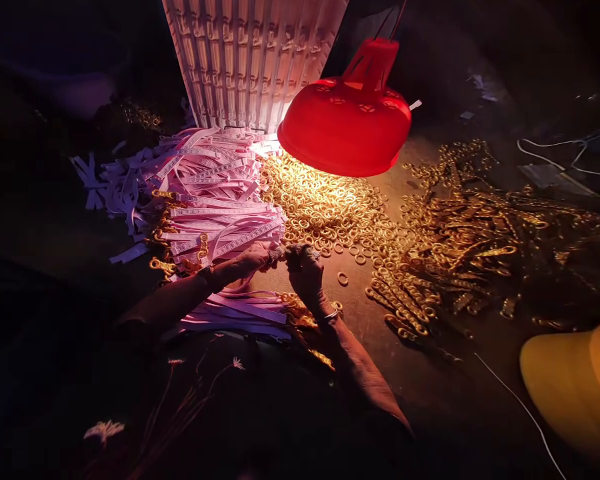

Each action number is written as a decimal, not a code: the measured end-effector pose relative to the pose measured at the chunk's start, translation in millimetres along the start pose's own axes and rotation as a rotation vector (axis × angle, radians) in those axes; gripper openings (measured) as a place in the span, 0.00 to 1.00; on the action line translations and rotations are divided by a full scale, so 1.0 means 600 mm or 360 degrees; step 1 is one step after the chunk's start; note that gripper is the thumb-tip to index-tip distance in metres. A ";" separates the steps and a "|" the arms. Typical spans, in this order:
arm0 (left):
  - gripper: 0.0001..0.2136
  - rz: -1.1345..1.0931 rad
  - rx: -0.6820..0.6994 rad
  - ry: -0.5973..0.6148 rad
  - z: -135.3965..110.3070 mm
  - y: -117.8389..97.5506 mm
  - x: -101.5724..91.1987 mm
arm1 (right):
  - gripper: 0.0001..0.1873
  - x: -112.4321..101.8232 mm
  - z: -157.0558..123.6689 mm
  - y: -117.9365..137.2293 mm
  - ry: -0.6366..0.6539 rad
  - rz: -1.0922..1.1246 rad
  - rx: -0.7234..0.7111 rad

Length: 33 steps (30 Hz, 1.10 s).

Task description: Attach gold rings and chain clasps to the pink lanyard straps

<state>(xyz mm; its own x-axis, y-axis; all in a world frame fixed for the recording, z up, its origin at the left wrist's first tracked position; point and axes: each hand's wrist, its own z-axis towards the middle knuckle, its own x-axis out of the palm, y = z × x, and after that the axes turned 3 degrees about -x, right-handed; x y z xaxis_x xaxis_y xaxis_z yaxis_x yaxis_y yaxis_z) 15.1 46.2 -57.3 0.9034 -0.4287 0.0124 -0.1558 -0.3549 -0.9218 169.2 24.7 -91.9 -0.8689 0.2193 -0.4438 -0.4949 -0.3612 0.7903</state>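
My left hand (257, 257) and my right hand (305, 267) meet fingertip to fingertip over the front of the work surface. Both are closed, and whatever lies between their fingers is too small and dark to make out. The fingertips look wrapped in pale covers. Under and beside my left hand lies a thick pile of pink straps (225, 217) with printed markings, some ending in gold-coloured clasps (203, 247). More pink straps (235, 313) lie just below my left wrist. Beyond my right hand spreads a heap of gold-coloured rings (330, 207), with one loose ring (343, 279) nearby.
A red lamp (347, 130) hangs low over the rings. Behind the straps stands a ribbed panel (257, 60). Gold-coloured clasp pieces (460, 247) are piled at the right. A yellow container (560, 380) stands at lower right, near a thin white cord (523, 407).
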 end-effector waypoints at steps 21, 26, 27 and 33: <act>0.11 -0.0657 0.0093 -0.0198 0.015 0.031 0.012 | 0.19 -0.012 0.028 0.024 0.0336 0.0722 0.0591; 0.14 -0.0685 0.0077 -0.0160 -0.001 0.018 0.021 | 0.23 -0.011 0.021 0.026 0.0325 0.0592 0.0569; 0.15 -0.0687 0.0060 -0.0132 -0.005 0.015 0.023 | 0.23 -0.010 0.020 0.025 0.0322 0.0563 0.0558; 0.19 -0.0488 0.0163 -0.0171 -0.025 0.015 0.031 | 0.19 0.000 0.023 0.020 0.0236 0.0385 0.0374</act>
<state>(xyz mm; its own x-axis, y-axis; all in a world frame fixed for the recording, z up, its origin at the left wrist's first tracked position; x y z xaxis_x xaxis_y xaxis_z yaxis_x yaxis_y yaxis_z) 24.4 22.8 -59.7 0.9399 -0.2228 0.2589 0.1655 -0.3659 -0.9158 163.4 32.7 -76.4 -0.9613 0.0133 -0.2751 -0.2735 -0.1649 0.9476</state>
